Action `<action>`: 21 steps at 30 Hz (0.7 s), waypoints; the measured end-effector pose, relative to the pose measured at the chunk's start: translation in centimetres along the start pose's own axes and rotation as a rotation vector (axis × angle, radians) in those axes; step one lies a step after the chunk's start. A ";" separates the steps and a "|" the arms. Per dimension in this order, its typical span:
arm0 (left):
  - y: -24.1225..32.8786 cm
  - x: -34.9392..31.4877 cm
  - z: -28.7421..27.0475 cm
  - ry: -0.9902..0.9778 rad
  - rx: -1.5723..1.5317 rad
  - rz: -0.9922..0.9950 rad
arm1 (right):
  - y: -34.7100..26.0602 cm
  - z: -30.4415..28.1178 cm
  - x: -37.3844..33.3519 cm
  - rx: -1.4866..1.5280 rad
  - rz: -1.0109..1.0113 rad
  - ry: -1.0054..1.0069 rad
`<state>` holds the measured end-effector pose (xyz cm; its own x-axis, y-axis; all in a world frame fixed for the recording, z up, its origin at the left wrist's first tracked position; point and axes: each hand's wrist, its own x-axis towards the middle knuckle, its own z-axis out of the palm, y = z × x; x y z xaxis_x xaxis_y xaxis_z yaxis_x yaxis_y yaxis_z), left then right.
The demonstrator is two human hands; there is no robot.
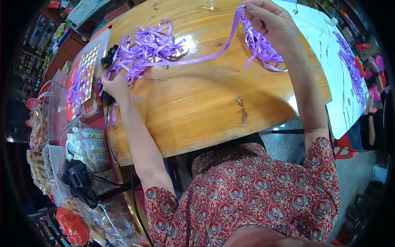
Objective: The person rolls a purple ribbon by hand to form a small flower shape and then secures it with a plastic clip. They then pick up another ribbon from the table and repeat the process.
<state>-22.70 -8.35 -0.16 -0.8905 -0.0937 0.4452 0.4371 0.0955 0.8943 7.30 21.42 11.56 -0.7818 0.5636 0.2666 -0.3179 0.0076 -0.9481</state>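
Observation:
Purple ribbon (154,43) lies in a loose, tangled pile at the left of the wooden table. My right hand (273,24), raised over the far right side, pinches one ribbon strip between thumb and fingers. That strip (205,60) drops from my fingertips and runs leftward across the tabletop into the pile. At the table's left edge, my left hand (116,87) is closed on ribbon, its fingertips partly hidden. A black device (109,57) is fixed at the edge just beyond it. Below my right hand sits a second ribbon heap (261,47). A thin metal wire piece (156,79) lies near the left pile.
Left of the wooden table (197,119) stand clear plastic bins (57,109), a red-and-white patterned box (88,78) with ribbon on it, and packaged goods (92,144). A white marbled table (329,61) adjoins at right, bearing more ribbon; another person's arm (371,123) is beside it.

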 end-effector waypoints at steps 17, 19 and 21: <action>13.4 -15.8 6.8 -0.781 -0.523 -0.360 | 4.9 -0.6 -2.4 -0.479 -0.332 -0.271; 12.3 -14.7 5.7 -0.694 -0.324 -0.153 | 6.5 -2.5 -2.6 -0.417 -0.351 -0.258; 10.4 -14.1 4.6 -0.666 -0.208 -0.079 | 6.7 -3.3 -3.3 -0.480 -0.215 -0.266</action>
<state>-6.14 -1.50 2.66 -0.7793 0.5406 0.3168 0.3241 -0.0849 0.9422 9.53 22.37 3.71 -0.8540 0.2820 0.4373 -0.2544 0.5069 -0.8236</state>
